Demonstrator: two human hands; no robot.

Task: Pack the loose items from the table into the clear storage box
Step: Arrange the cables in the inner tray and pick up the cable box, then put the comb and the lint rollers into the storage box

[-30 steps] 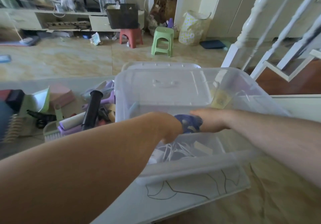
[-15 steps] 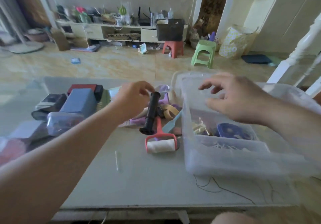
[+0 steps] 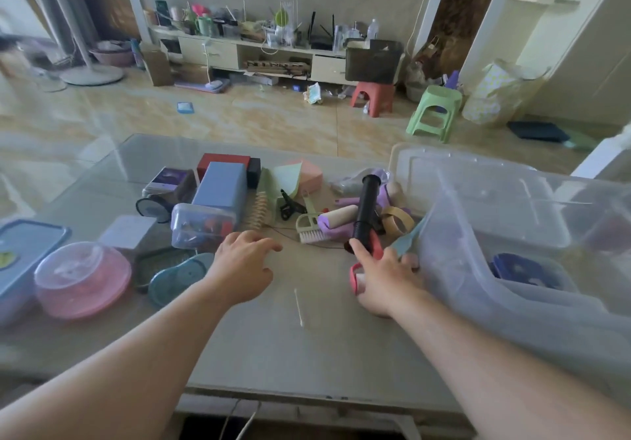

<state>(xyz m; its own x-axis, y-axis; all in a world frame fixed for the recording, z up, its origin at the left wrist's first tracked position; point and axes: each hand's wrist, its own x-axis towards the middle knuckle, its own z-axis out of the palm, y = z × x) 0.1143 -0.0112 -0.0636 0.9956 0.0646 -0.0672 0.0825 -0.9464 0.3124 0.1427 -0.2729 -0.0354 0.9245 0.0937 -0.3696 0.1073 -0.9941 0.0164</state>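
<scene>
progress: early, judging by the heap | clear storage box (image 3: pixel 512 221) at bench (image 3: pixel 259 344) right, few items inside (contents blurred) | right hand (image 3: pixel 384 277) grasps red lint roller (image 3: pixel 355 277) | left hand (image 3: pixel 240 263) released, empty | brush, tape, small boxes left

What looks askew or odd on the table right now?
The clear box sits tilted, its near wall leaning toward the table. A loose swab lies alone on the table. Nothing looks spilled or broken.
</scene>
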